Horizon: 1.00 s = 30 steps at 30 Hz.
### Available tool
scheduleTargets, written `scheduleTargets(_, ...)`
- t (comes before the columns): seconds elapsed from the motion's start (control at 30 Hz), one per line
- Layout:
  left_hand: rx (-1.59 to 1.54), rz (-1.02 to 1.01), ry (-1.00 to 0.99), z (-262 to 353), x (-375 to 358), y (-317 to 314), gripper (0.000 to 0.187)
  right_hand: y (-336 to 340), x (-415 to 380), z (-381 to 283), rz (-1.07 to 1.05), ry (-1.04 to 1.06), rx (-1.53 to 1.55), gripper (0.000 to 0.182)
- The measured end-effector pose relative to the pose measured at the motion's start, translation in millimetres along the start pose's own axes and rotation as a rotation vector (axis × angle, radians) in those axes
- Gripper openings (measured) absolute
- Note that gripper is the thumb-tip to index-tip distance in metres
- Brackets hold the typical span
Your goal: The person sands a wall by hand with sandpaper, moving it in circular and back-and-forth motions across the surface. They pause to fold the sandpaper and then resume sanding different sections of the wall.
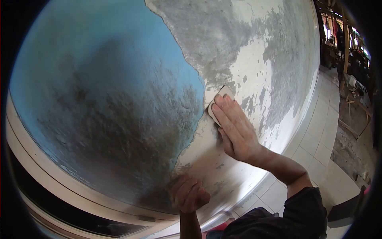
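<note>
Blue paint (99, 71) covers the left stretch of the wall, darkened and worn in the middle, and looks untouched by the sanding. Along its ragged edge, low down, the left hand (189, 195) rests curled into a loose fist against the plaster, gripping nothing I can see. Further right, the right hand (234, 129) presses flat, fingers together, on a pale sanding pad (219, 99) held to the wall just beside the blue edge. Beyond it the wall is scraped to grey plaster (215, 36) with white patches, so roughly half seems stripped.
</note>
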<state>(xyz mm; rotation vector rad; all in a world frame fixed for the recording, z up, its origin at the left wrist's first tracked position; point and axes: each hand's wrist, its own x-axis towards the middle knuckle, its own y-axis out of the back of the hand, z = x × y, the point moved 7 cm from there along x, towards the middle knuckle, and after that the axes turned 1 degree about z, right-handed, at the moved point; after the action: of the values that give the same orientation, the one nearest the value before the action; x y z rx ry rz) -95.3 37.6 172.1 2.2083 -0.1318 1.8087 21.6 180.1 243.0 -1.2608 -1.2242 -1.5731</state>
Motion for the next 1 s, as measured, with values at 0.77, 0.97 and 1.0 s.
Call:
scheduleTargets(0.77, 0.041, 0.002, 0.006, -0.3, -5.7, -0.9, 0.017, 8.5, 11.8, 14.7, -0.106, 0.008, -0.245, 0.055)
scheduleTargets(0.97, 0.047, -0.011, 0.006, -1.0, -4.8, 1.6, 0.017, 8.4, -6.2, 20.0, -0.151, 0.044, -0.307, 0.059)
scheduleTargets(1.0, 0.039, -0.008, 0.005, -0.8, -4.6, 0.4, 0.017, 8.6, -6.9, 22.9, -0.168, 0.067, -0.334, 0.060)
